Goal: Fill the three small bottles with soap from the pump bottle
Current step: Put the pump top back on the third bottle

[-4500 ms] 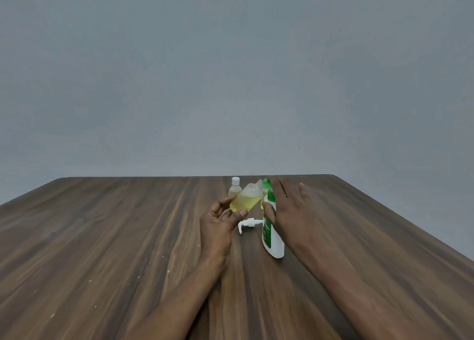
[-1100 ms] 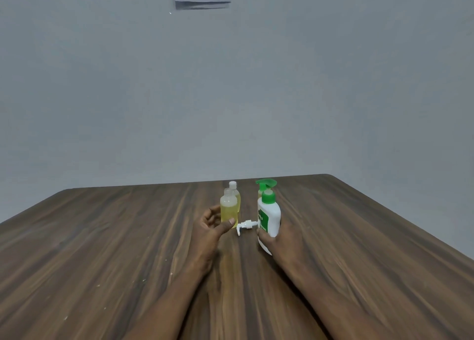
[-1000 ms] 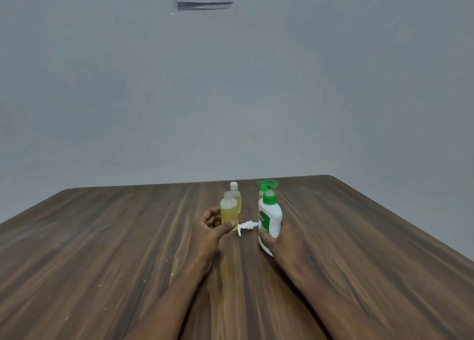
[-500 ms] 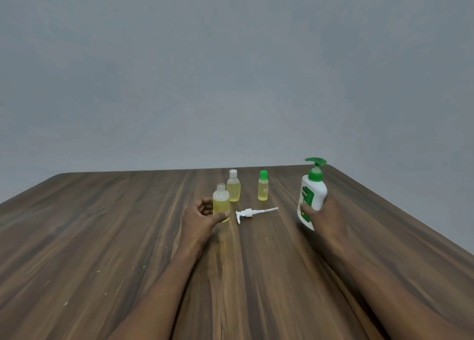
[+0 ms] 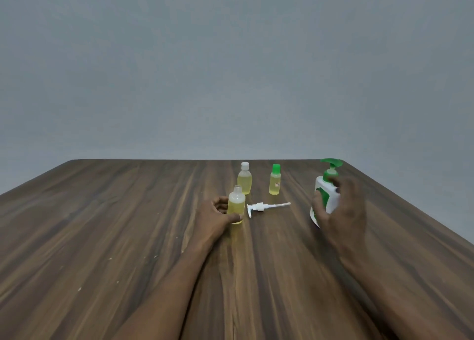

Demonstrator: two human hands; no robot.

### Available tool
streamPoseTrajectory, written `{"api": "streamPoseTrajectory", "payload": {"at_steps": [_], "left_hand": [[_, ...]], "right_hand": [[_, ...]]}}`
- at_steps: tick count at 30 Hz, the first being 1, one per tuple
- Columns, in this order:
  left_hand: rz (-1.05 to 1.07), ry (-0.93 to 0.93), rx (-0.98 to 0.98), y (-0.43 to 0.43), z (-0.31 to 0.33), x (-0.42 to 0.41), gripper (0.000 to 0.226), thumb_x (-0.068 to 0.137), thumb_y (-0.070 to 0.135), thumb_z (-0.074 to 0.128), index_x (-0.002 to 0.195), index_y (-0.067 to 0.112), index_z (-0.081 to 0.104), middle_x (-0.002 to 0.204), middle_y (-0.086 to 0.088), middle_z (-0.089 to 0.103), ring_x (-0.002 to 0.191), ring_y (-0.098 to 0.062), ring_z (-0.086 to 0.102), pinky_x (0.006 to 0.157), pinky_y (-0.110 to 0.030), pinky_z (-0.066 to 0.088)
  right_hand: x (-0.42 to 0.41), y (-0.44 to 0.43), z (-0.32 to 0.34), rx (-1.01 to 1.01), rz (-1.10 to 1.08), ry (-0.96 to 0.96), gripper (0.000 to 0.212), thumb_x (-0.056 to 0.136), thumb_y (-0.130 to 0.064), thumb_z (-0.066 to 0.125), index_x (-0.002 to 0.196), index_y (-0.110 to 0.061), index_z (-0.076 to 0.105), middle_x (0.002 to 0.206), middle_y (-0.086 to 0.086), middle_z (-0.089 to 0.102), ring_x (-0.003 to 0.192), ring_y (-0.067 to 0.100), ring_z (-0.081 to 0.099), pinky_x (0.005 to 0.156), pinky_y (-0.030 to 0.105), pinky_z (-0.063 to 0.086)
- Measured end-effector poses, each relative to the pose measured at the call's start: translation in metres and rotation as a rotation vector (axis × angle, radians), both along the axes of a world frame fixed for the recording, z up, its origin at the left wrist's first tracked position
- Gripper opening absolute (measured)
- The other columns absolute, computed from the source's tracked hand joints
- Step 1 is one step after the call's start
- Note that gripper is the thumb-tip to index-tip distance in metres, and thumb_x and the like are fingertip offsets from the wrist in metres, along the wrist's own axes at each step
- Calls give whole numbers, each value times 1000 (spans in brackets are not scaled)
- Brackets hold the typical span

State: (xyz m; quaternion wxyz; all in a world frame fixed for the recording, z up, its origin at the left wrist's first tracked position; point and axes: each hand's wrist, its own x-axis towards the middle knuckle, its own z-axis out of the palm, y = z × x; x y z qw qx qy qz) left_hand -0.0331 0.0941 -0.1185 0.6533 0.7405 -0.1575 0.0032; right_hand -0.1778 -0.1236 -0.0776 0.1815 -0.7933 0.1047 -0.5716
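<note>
- Wooden table (image 5: 128,237), dark-grained, carries everything: three small bottles, one pump bottle, and one loose white pump.
- Left hand (image 5: 214,217) rests on the table with its fingers wrapped around the nearest small bottle (image 5: 236,207); the thumb crosses the front of it near the base. This bottle stands upright, has no cap, and holds yellow liquid almost to the shoulder.
- Second small bottle (image 5: 245,179), with a white cap, stands just beyond the left hand's fingertips, upright and filled with yellow liquid.
- Third small bottle (image 5: 275,180), with a green cap and a small label, stands to the right of the white-capped one, apart from both hands, also yellow inside.
- Loose white pump (image 5: 265,206) lies flat on the table just to the right of the left thumb, its thin tube pointing toward the right hand.
- Right hand (image 5: 341,211) is closed around the white pump bottle (image 5: 326,194), thumb on its left side and fingers curled over its right. The bottle, with its green pump head on, leans slightly to the right; whether its base touches the table cannot be told.
</note>
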Motion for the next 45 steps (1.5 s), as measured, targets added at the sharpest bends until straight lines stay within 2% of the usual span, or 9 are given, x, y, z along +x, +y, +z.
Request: {"api": "streamPoseTrajectory", "payload": {"at_steps": [3,7,14,18,22,24,27,37,45], "left_hand": [[-17,8,19,-1,1,1,50,62,2,90,107,12,70,96,-3,76,87,-16,73,74,-27,59],[-19,19,52,1,-2,4,52,56,3,91,104,11,72,94,-5,77,88,-21,74,78,-33,60],[-62,18,126,2,-2,7,48,61,1,90,102,10,69,91,-4,77,83,-17,74,73,-28,58],[-60,12,153,4,0,6,47,61,2,90,102,10,69,89,-2,78,80,-15,74,66,-18,56],[-57,11,167,5,3,4,45,61,4,90,101,10,70,89,0,78,77,-10,74,61,-11,52],[-56,9,177,6,5,2,45,62,5,91,102,10,70,89,1,78,77,-8,73,60,-9,50],[-66,12,179,8,8,-1,44,64,4,90,103,9,69,92,-1,77,73,-3,70,58,-5,48],[-53,-2,182,8,9,-2,43,64,3,90,102,7,69,94,-7,77,78,-13,71,61,-12,51],[-47,3,161,7,8,-3,42,64,1,89,101,5,68,93,-9,77,78,-14,70,57,-11,50]], "right_hand": [[33,15,-7,-221,240,340,34,82,0,68,115,-7,67,111,9,64,99,26,60,77,25,40],[85,19,-12,-436,238,785,49,90,-15,63,137,-10,52,133,7,55,117,31,54,87,34,42],[125,19,-13,-645,164,1066,14,93,-12,52,104,-9,60,106,7,60,102,27,58,68,30,32],[128,18,-12,-565,214,972,10,89,-18,56,96,-12,60,99,6,62,95,29,61,66,33,38],[111,23,19,17,404,425,14,91,-26,64,85,-13,67,72,6,62,69,25,58,60,37,40],[99,37,46,312,571,214,4,89,-22,70,90,-20,73,75,1,70,71,17,64,67,34,50],[91,56,70,542,807,94,11,84,-7,72,88,-17,73,85,10,75,87,31,72,85,50,58],[110,78,47,695,878,133,9,84,-8,72,89,-15,75,87,14,75,90,37,72,89,59,55],[110,81,18,622,771,279,21,82,-10,73,101,-19,74,93,0,77,93,16,73,92,47,56]]}}
